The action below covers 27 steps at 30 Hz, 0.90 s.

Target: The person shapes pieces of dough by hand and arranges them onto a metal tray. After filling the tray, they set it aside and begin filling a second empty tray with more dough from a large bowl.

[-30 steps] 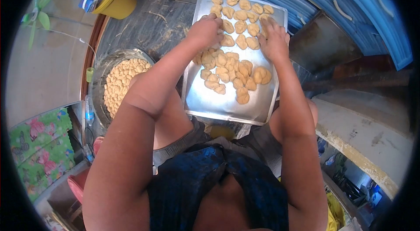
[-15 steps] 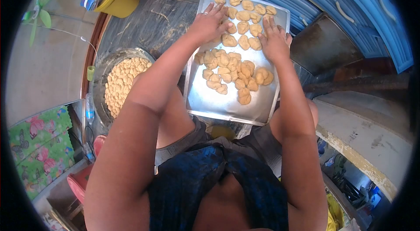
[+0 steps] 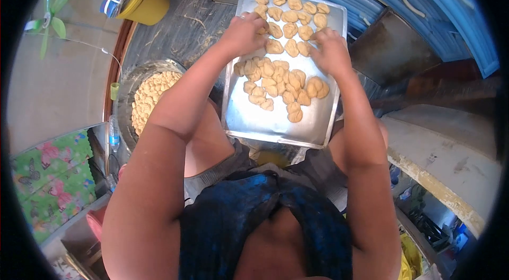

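A metal baking tray [image 3: 249, 126] rests across my lap, with lumpy twisted pieces of dough [image 3: 290, 30] in rows on its far half. A looser cluster of dough pieces [image 3: 268, 70] lies nearer to me, some overlapping. My left hand [image 3: 245, 36] is at the left end of the rows, its fingers curled around a dough piece that it mostly hides. At the right end, my right hand [image 3: 331, 53] bends its fingers around another piece, also partly covered.
To my left stands a large round basin [image 3: 125, 105] holding many small dough pieces [image 3: 151, 94]. A yellow bucket [image 3: 151, 4] with blue packages on top is at the far left. Blue slatted drawers [image 3: 344, 2] rise at the far right, and a pale worn ledge [image 3: 440, 147] runs along the right.
Both hands have drawn back toward me along the rows, and their fingers, spread flat before, are now curled. Far dough pieces they covered are visible. The view has shifted slightly.
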Motion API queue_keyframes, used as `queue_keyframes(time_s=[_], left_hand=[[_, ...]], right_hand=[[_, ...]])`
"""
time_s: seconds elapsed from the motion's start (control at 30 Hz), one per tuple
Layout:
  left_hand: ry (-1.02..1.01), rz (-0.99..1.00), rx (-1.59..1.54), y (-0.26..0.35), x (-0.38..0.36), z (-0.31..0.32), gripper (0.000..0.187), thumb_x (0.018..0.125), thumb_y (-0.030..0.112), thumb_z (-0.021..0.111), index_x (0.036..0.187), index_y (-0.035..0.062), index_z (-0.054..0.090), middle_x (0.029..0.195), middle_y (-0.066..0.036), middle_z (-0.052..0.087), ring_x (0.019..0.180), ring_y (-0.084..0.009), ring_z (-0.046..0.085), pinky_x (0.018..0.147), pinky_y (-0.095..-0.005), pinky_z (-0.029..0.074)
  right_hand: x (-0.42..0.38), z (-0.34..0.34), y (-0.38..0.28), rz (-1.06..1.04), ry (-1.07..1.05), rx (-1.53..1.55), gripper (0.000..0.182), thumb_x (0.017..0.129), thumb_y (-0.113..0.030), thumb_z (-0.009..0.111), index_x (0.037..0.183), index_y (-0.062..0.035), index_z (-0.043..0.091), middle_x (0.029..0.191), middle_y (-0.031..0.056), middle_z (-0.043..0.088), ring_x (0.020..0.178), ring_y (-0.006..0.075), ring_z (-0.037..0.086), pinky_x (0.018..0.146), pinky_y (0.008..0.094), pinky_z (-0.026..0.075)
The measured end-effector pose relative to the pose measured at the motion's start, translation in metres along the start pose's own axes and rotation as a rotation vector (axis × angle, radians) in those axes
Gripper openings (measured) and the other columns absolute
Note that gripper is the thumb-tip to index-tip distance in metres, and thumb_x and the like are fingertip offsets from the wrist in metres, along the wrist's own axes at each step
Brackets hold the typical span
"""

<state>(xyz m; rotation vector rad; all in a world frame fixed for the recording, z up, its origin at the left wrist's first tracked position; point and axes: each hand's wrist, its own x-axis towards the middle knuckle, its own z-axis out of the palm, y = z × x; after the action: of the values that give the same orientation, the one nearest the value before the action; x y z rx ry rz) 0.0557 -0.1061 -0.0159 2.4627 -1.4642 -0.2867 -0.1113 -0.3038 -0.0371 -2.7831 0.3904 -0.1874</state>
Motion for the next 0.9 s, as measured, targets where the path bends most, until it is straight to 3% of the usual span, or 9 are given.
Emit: queue_keyframes(time_s=[0.03, 0.1, 0.2, 0.43, 0.73, 0.8, 0.9], left_hand=[[-0.004, 0.005, 0.005, 0.003, -0.003, 0.002, 0.042, 0.075, 0.031, 0.067, 0.110, 0.0093, 0.060, 0.117, -0.009, 0.055, 0.116, -0.0273, 0.045, 0.096, -0.0410, 0.034], [0.017, 0.171, -0.057, 0.006, -0.007, 0.012, 0.033, 0.071, 0.024, 0.070, 0.100, 0.0087, 0.063, 0.101, -0.008, 0.059, 0.101, -0.0258, 0.053, 0.090, -0.0382, 0.037], [0.006, 0.106, -0.007, 0.006, -0.006, 0.031, 0.029, 0.072, 0.023, 0.069, 0.097, 0.0086, 0.063, 0.097, -0.007, 0.060, 0.095, -0.0248, 0.056, 0.086, -0.0377, 0.039], [0.092, 0.042, -0.001, 0.004, -0.008, 0.027, 0.030, 0.071, 0.026, 0.070, 0.095, 0.0085, 0.063, 0.098, -0.007, 0.061, 0.094, -0.0250, 0.056, 0.085, -0.0374, 0.040], [0.000, -0.090, -0.019, -0.003, -0.010, 0.021, 0.028, 0.072, 0.024, 0.067, 0.094, 0.0067, 0.063, 0.103, -0.009, 0.059, 0.101, -0.0287, 0.054, 0.086, -0.0400, 0.042], [0.222, 0.081, -0.075, -0.006, -0.007, 0.028, 0.022, 0.075, 0.019, 0.063, 0.094, 0.0078, 0.064, 0.108, -0.008, 0.057, 0.104, -0.0285, 0.052, 0.088, -0.0404, 0.041], [0.346, 0.232, 0.017, -0.007, 0.002, 0.036, 0.020, 0.077, 0.015, 0.057, 0.094, 0.0146, 0.067, 0.106, -0.004, 0.057, 0.106, -0.0236, 0.050, 0.090, -0.0394, 0.037]], right_hand=[[-0.002, 0.002, -0.003, 0.006, 0.004, 0.005, 0.031, 0.077, -0.024, 0.065, 0.106, -0.0149, 0.062, 0.105, 0.0055, 0.055, 0.108, 0.0242, 0.048, 0.093, 0.0383, 0.034], [-0.006, 0.010, -0.009, -0.072, -0.034, 0.029, 0.031, 0.076, -0.023, 0.066, 0.106, -0.0153, 0.062, 0.104, 0.0054, 0.057, 0.107, 0.0242, 0.049, 0.093, 0.0388, 0.033], [-0.007, 0.018, -0.013, -0.044, -0.046, -0.027, 0.032, 0.075, -0.021, 0.067, 0.106, -0.0155, 0.062, 0.104, 0.0050, 0.057, 0.108, 0.0234, 0.049, 0.093, 0.0387, 0.033], [-0.007, 0.015, -0.023, -0.048, 0.016, -0.008, 0.031, 0.076, -0.020, 0.066, 0.106, -0.0151, 0.062, 0.104, 0.0052, 0.057, 0.107, 0.0231, 0.050, 0.093, 0.0384, 0.033], [-0.009, 0.032, -0.035, -0.100, 0.044, -0.010, 0.031, 0.075, -0.022, 0.067, 0.105, -0.0154, 0.063, 0.101, 0.0050, 0.056, 0.104, 0.0235, 0.049, 0.091, 0.0380, 0.033], [-0.009, 0.032, -0.036, -0.101, 0.076, -0.017, 0.028, 0.075, -0.020, 0.067, 0.103, -0.0175, 0.064, 0.100, 0.0035, 0.056, 0.105, 0.0216, 0.048, 0.088, 0.0380, 0.033], [-0.007, 0.033, -0.038, -0.104, 0.092, -0.036, 0.028, 0.074, -0.019, 0.068, 0.103, -0.0173, 0.064, 0.098, 0.0034, 0.055, 0.104, 0.0217, 0.049, 0.088, 0.0378, 0.033]])
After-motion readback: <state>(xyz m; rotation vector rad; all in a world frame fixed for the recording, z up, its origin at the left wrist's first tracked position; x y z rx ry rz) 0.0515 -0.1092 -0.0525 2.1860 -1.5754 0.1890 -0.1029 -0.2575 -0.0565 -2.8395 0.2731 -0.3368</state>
